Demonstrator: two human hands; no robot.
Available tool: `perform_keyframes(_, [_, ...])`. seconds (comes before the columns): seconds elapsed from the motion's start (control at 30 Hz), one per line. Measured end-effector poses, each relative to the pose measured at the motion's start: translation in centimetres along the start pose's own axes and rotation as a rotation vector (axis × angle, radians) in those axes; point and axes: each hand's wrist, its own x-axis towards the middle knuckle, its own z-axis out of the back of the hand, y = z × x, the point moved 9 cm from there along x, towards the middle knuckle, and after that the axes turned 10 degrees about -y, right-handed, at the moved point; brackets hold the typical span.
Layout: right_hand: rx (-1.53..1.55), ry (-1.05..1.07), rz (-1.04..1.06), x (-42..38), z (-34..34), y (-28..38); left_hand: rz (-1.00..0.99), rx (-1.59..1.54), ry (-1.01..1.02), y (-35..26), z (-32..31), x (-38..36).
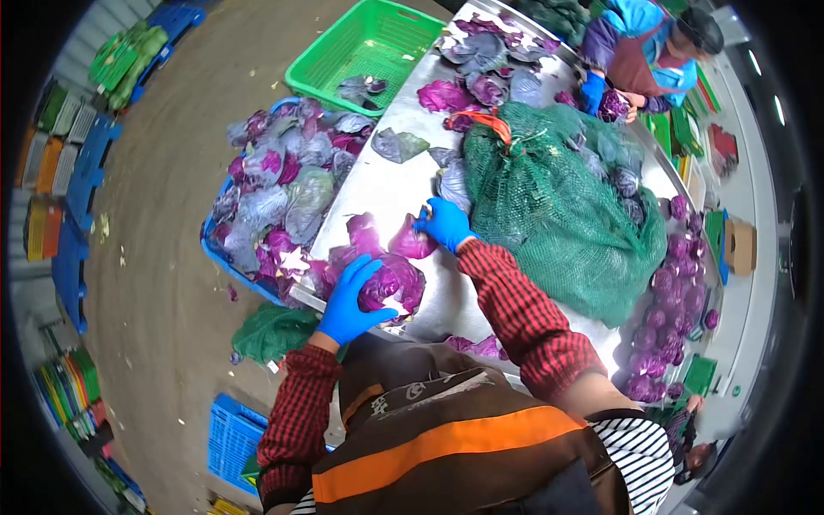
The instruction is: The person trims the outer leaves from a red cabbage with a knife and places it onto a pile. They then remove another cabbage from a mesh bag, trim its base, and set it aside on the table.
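My left hand [352, 300], in a blue glove, grips the side of a red cabbage [403, 279] at the near edge of the metal table [360, 193]. A pale patch shows low on the cabbage. Just beyond it, my right hand [445, 225], also blue-gloved, is closed on a purple cabbage leaf [410, 238]; its fingertips are partly hidden. More torn leaves [360, 232] lie between the hands and the table's left edge. Close to my right hand is a big green mesh sack [554, 215] with an orange tie, cabbages showing at its far side.
A blue crate [209, 227] heaped with outer leaves stands against the table's left side. Behind it is a green crate [343, 51] with a few leaves. Across the table, a co-worker [639, 51] holds a cabbage. Several cabbages [669, 300] line the right side.
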Motion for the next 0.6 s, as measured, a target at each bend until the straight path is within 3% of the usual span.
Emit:
perform_keyframes(0.07, [0.21, -0.205, -0.138, 1.5, 2.6, -0.1, 0.056, -0.01, -0.143, 0.5, 0.1, 0.5])
perform_keyframes(0.13, [0.176, -0.407, -0.029, 0.8, 6.4, 2.3, 0.214, 0.039, -0.287, 2.6, -0.4, -0.3])
perform_keyframes(0.2, [0.199, -0.406, -0.079, -1.6, 7.3, 2.9, 0.451, 0.063, -0.356, 3.2, -0.9, -0.4])
perform_keyframes(0.23, [0.192, -0.414, -0.03, -3.3, 7.3, 3.1, 0.446, 0.065, -0.347, 2.2, -1.0, 0.2])
perform_keyframes(0.3, [0.247, -0.398, 0.046, -6.5, 6.5, 2.0, 0.628, 0.217, -0.282, 1.9, -1.2, 0.6])
perform_keyframes(0.33, [0.311, -0.378, 0.07, -8.1, 6.2, 1.7, 0.624, 0.216, -0.27, 1.3, -1.5, 0.9])
perform_keyframes(0.37, [0.33, -0.263, -0.048, -10.0, 5.1, 0.2, 0.613, 0.283, -0.236, 0.8, -1.8, 1.2])
perform_keyframes(0.47, [0.321, -0.258, -0.097, -14.0, 4.0, -1.0, 0.477, 0.399, -0.213, -0.2, -3.2, 1.7])
perform_keyframes(0.6, [0.226, -0.315, -0.127, -17.0, 6.0, 1.6, 0.42, 0.281, -0.339, -0.3, -4.0, 1.4])
